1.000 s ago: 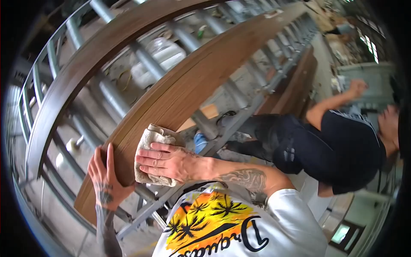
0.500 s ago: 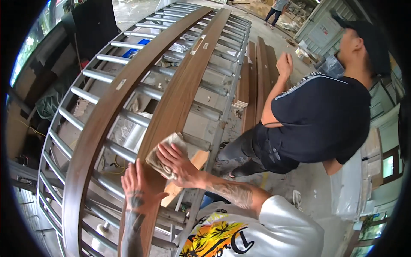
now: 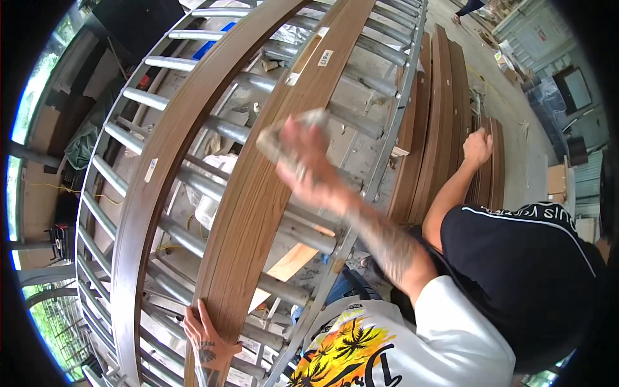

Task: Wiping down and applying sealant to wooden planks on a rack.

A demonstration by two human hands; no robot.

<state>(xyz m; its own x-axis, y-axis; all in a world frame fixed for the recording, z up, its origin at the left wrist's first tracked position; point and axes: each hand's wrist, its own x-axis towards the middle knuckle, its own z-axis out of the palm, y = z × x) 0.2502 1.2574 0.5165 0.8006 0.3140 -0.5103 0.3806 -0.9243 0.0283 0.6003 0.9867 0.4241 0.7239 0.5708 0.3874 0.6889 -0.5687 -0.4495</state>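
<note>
On the grey steel roller rack [image 3: 193, 187], gripping the long brown wood-grain plank's [image 3: 258, 193] near end with left hand [image 3: 205, 335]. Now sweeping right hand [image 3: 303, 158], pressed on a crumpled pale rag [image 3: 284, 135], farther up than a second ago. Wiping advancing.

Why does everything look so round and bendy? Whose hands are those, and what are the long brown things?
A camera on a person's head takes this picture looking down, and its wide lens bends straight edges. The person's left hand grips the near end of a long brown wooden board. Their right hand, blurred, presses a pale cloth onto that board. The board lies on a rack of grey metal rollers, with a second brown board beside it. On the right, another person in a black shirt reaches a hand toward a stack of more boards.
</note>
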